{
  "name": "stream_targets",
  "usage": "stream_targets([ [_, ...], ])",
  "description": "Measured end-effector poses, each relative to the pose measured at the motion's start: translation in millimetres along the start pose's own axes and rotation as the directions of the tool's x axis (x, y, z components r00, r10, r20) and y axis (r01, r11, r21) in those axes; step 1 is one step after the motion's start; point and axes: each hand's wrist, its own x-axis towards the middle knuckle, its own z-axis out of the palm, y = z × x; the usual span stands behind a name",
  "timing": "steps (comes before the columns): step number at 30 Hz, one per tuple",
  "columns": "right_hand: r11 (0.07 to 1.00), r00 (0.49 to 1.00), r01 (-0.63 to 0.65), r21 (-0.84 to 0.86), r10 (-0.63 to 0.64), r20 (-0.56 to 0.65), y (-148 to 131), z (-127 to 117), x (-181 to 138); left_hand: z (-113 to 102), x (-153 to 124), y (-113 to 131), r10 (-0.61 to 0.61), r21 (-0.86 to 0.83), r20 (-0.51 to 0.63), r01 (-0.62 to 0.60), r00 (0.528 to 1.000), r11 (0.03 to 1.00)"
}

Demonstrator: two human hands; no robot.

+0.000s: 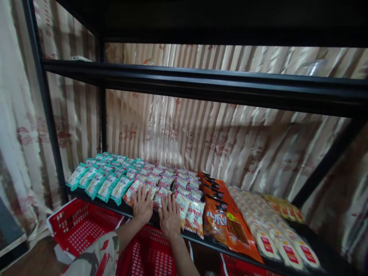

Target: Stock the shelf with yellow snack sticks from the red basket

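Note:
My left hand (143,205) lies flat with its fingers spread on the front of the red-and-white snack bags (196,217). Close beside it on the right, my right hand (169,216) also rests open against bags of the same kind. These bags stand in rows on the black shelf (110,205). To the left of my hands sit rows of teal-and-white snack packets (94,184). On the right are orange snack bags (215,218), some with dark tops. My palms and fingers hide parts of the front bags.
Below the shelf are a red basket (86,234) at left and more red baskets. Clear packs of round pale food (267,245) and yellow packs (287,211) lie at right. A black upper shelf (201,82) crosses overhead; a striped curtain (172,130) hangs behind.

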Motion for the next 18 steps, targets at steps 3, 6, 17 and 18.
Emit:
stream_targets([
  [3, 1.0, 0.999, 0.018, -0.01, -0.019, -0.048, -19.3, 26.4, 17.0, 8.3, 12.9, -37.1, 0.054, 0.032, -0.051, -0.052, 0.997, 0.998],
  [6, 0.999, 1.0, 0.006, -0.052, -0.007, -0.022, -31.8, 48.5, 25.3, 15.7, 17.3, -62.8, 0.151, 0.029, -0.053, -0.149, 0.987, 0.988],
  [17, 0.984, 0.987, -0.081, -0.158, 0.057, -0.149, -61.9, 69.6, 27.9, 21.6, 19.1, -90.8, 0.327, -0.061, -0.185, -0.342, 0.927, 0.938],
  [18, 0.983, 0.987, -0.091, -0.162, 0.067, -0.149, -67.0, 70.2, 29.8, 22.8, 20.6, -95.3, 0.332, -0.076, -0.195, -0.351, 0.923, 0.933],
])
